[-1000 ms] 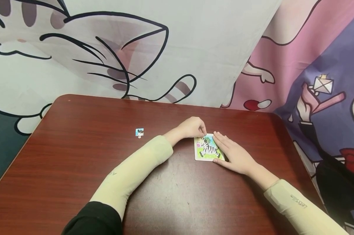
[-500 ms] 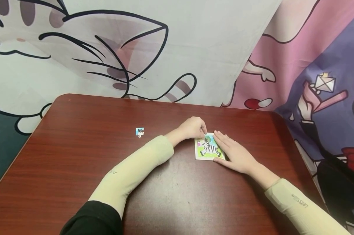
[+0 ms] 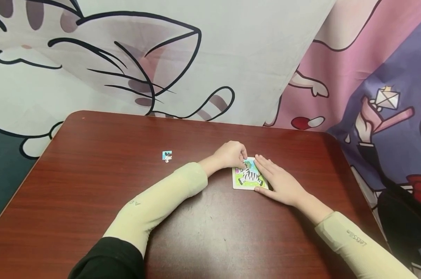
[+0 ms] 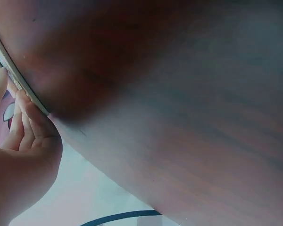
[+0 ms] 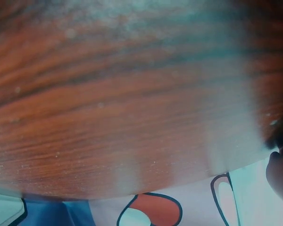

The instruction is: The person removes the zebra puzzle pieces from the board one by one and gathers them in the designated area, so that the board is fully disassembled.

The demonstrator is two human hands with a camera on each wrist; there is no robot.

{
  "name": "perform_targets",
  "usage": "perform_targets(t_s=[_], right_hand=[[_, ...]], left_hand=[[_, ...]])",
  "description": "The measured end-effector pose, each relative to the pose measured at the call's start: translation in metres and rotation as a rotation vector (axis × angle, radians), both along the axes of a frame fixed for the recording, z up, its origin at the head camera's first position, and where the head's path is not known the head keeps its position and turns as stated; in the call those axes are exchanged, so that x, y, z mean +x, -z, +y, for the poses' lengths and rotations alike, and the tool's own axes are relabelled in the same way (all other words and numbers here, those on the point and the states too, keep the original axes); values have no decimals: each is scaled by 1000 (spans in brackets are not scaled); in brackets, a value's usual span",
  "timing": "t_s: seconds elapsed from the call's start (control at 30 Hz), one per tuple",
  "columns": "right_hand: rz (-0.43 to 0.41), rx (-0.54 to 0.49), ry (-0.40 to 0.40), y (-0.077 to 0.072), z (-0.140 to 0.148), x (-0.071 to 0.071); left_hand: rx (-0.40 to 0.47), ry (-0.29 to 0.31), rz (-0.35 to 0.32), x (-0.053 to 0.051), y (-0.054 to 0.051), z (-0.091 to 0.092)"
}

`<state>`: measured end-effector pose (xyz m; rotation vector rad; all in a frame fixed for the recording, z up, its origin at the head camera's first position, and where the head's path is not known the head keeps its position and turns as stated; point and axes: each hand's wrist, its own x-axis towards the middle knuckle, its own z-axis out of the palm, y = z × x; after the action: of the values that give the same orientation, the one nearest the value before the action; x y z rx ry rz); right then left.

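A small square zebra puzzle [image 3: 250, 180] with a pale rim lies flat on the brown table. At its upper left corner, my left hand [image 3: 230, 154] has bent fingers and pinches there; its fingertips cover that corner, and whether a loose piece is between them is hidden. The left wrist view shows this hand [image 4: 30, 155] with curled fingers against the board's thin edge [image 4: 23, 82]. Along the right side rests my right hand [image 3: 282, 186], fingers straight, thumb at the lower right edge. Only a dark part of the right hand [image 5: 282, 176] shows in the right wrist view.
A small loose blue, black and white piece [image 3: 167, 156] lies to the left, beyond the left forearm. The table's far edge [image 3: 182, 118] meets a white curtain [image 3: 259, 58] printed with a cat. Pink and purple printed cloth [image 3: 381, 73] hangs at the right.
The left hand has shifted very slightly down and right at the puzzle's corner, its fingers still bent. The right hand and the loose piece stay put.
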<state>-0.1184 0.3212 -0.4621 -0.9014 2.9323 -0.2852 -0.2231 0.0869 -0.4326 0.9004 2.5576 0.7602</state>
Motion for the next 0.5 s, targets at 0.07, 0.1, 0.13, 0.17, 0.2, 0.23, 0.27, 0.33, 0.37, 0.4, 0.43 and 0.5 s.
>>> perform_targets(t_s=[0.07,0.1,0.13,0.17,0.2,0.23,0.27,0.33,0.37,0.4,0.43,0.5], right_hand=[[8,2,-1,0,1,0],[17,0,-4,0,1,0],[22,-1,-7,0,1,0],[25,-3,-9,0,1,-1],[29,-5,-11,0,0,-1],[36,-8,-14,0,0,-1],[37,-13,-17,0,0,-1],[35,-19,-18,0,-1,-1],[37,-19,-18,1,-1,-1],[37,-18,-18,1,-1,-1],[31,-15,-15,1,-1,-1],[13,-3,-4,1,-1,0]], left_hand=[[-1,4,-2,1,0,1],[0,5,-5,1,-1,1],[2,7,-6,2,-1,1],[1,7,-5,2,-1,1],[0,7,-3,2,-1,1],[-1,6,-3,3,-1,0],[-3,5,-2,3,-1,0],[-8,1,1,4,-1,0],[-10,-1,1,4,-1,-1],[-10,-3,2,5,-1,-1],[-9,-4,2,6,-1,-1],[-8,-3,8,7,-1,-1]])
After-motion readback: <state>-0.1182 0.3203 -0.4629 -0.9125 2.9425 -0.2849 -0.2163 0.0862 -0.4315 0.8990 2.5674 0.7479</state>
